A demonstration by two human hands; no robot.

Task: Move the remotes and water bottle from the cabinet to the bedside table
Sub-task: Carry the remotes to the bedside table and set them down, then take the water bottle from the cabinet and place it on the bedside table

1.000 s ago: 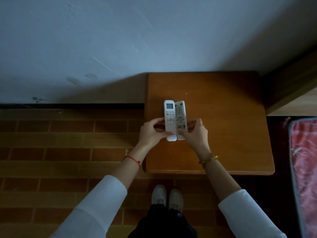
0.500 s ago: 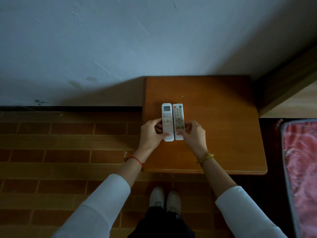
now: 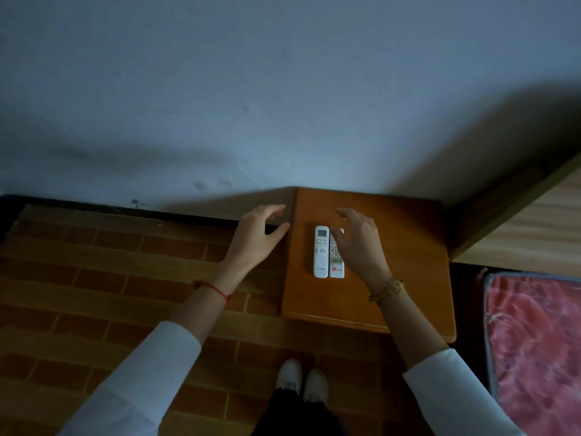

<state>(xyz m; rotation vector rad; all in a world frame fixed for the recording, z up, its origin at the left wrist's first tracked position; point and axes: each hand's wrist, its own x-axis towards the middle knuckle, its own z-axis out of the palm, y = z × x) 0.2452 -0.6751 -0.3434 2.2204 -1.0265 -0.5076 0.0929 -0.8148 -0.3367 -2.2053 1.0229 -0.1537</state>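
Two white remotes lie side by side on the brown bedside table (image 3: 408, 247). The left remote (image 3: 321, 251) has a small screen at its far end. The right remote (image 3: 337, 262) carries coloured buttons and a red mark near its close end; its far end is hidden under my right hand (image 3: 358, 240). That hand hovers over it with fingers relaxed and spread, holding nothing. My left hand (image 3: 256, 237) floats to the left of the table's edge, fingers loosely curved and empty. No water bottle is in view.
A pale wall stands right behind the table. Brick-patterned floor spreads to the left and below, with my white shoes (image 3: 301, 377) near the table's front. A bed with a red patterned mattress (image 3: 534, 341) and a wooden frame (image 3: 515, 228) sits at the right.
Both hands have let go of the remotes and lifted away, the left one moving off to the left. The remotes stay flat on the table. The camera has tilted upward.
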